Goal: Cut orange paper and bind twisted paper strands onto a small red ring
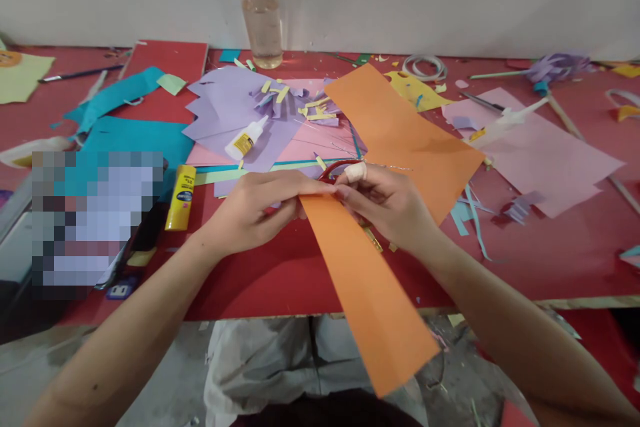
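A long orange paper strip (pixel 367 280) slants from my fingers down past the table's front edge. My left hand (pixel 270 207) pinches its upper end, with the fingers lying over it. My right hand (pixel 385 203) grips the same end from the other side, thumb and fingertips meeting the left fingertips. A white wrapping covers one right finger. Red-handled scissors (pixel 337 170) show just behind the right fingertips; I cannot tell whether they touch the hand. Beyond them lies a larger orange sheet (pixel 413 140) on the table.
On the red table (pixel 240 287) lie purple sheets (pixel 220 100), a pink sheet (pixel 535 153), teal paper (pixel 135 140) and paper scraps. A glue stick (pixel 181 199), a small glue bottle (pixel 247 138) and a blurred-out device (pixel 100 220) are on the left. A clear cup (pixel 263 33) stands by the wall.
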Demonstrator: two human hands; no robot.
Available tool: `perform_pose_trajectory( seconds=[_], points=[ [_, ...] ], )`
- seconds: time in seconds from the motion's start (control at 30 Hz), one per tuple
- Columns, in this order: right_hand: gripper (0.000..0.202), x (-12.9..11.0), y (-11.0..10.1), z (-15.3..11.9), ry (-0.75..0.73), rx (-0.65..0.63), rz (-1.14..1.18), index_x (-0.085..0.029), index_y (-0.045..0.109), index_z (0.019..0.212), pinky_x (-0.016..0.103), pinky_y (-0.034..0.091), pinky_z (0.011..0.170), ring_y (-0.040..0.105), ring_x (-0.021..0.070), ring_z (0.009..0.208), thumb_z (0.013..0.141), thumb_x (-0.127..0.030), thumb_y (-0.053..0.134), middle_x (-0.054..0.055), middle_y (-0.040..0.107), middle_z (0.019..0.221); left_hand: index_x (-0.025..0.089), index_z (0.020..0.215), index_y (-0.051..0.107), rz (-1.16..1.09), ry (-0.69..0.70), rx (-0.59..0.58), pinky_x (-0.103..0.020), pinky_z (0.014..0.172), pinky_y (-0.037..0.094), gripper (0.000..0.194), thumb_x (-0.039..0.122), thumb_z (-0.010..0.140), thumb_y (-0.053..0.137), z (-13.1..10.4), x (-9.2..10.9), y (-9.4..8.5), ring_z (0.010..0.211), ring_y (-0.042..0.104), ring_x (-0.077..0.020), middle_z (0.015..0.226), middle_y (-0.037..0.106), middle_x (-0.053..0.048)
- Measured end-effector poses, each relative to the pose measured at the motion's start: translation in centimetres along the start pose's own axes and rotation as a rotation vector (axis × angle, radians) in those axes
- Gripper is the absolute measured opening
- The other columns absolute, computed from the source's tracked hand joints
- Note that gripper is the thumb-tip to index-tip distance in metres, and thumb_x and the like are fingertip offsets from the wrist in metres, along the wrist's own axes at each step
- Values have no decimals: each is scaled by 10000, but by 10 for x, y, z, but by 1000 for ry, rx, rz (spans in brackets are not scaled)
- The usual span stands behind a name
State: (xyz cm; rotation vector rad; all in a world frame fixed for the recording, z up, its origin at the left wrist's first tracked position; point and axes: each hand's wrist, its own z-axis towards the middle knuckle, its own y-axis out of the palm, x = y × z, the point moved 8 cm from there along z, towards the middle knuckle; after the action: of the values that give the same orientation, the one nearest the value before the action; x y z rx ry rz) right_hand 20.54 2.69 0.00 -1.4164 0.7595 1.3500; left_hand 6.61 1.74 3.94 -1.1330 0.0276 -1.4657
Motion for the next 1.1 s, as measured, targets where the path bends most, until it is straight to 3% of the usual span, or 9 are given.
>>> perform_pose_trajectory(
  seconds=[0.17, 0.37, 0.43, 0.6, 0.67, 0.8, 0.9, 1.0, 1.1],
  points=[
    [123, -4, 0, 0, -49, 19, -110, -178, 572, 821, 198, 410, 486, 503, 70, 506, 932, -230, 562, -56, 520, 603, 155, 1078, 705, -24, -252, 31, -168, 641, 528, 240, 230, 962, 509, -1, -16, -4, 791, 702, -117, 973, 756, -58],
    [81, -11, 0, -1, -170, 41, -304, -180, 603, 851, 204, 458, 542, 557, 80, 556, 920, -205, 567, -37, 581, 662, 187, 1002, 728, -41, -356, -31, -155, 624, 499, 161, 252, 917, 608, -3, -28, 5, 802, 694, -112, 937, 761, -14],
    [60, -16, -8, -6, -244, 157, -308, -189, 626, 893, 208, 458, 524, 565, 81, 546, 921, -210, 577, -31, 610, 683, 190, 995, 733, -35, -410, -16, -151, 625, 493, 164, 262, 919, 607, -4, -33, 4, 800, 689, -108, 943, 762, -13],
    [62, -33, -42, -38, -540, 649, -301, -245, 684, 924, 260, 449, 470, 560, 103, 487, 888, -233, 635, -19, 624, 683, 204, 1018, 734, -65, -432, -7, -137, 645, 482, 177, 279, 924, 603, -6, -35, 2, 849, 683, -102, 999, 758, -4],
    [66, -36, -49, -44, -640, 748, -289, -260, 693, 916, 281, 451, 464, 572, 124, 502, 870, -247, 649, -14, 599, 675, 204, 1015, 734, -72, -428, -9, -133, 642, 475, 177, 280, 927, 600, -6, -35, 2, 847, 678, -95, 1000, 757, 1],
    [302, -38, -49, -33, -716, 682, -249, -284, 638, 1120, 365, 550, 631, 605, 169, 668, 833, -367, 678, 18, 579, 829, 193, 997, 737, -59, -454, 21, -141, 629, 465, 171, 277, 922, 608, -7, -36, 0, 792, 666, -84, 962, 759, 7],
    [454, -37, -43, -21, -629, 598, -386, -264, 562, 1218, 436, 548, 840, 622, 219, 890, 805, -372, 718, 60, 602, 998, 191, 999, 740, -62, -474, 27, -160, 640, 472, 180, 290, 918, 611, -7, -36, -1, 811, 673, -102, 977, 760, 1],
    [393, -33, -33, -12, -492, 484, -580, -229, 580, 1186, 434, 525, 906, 627, 236, 996, 820, -263, 718, 72, 648, 1015, 194, 1003, 742, -66, -478, 31, -172, 648, 475, 190, 304, 916, 613, -6, -36, -2, 827, 677, -114, 983, 761, -3],
    [201, -33, -29, -11, -439, 453, -688, -219, 643, 1063, 396, 538, 857, 654, 225, 960, 864, -197, 662, 72, 683, 981, 193, 996, 744, -51, -478, 35, -177, 623, 465, 191, 308, 913, 616, -6, -36, -3, 802, 673, -114, 966, 763, -5]
  ],
)
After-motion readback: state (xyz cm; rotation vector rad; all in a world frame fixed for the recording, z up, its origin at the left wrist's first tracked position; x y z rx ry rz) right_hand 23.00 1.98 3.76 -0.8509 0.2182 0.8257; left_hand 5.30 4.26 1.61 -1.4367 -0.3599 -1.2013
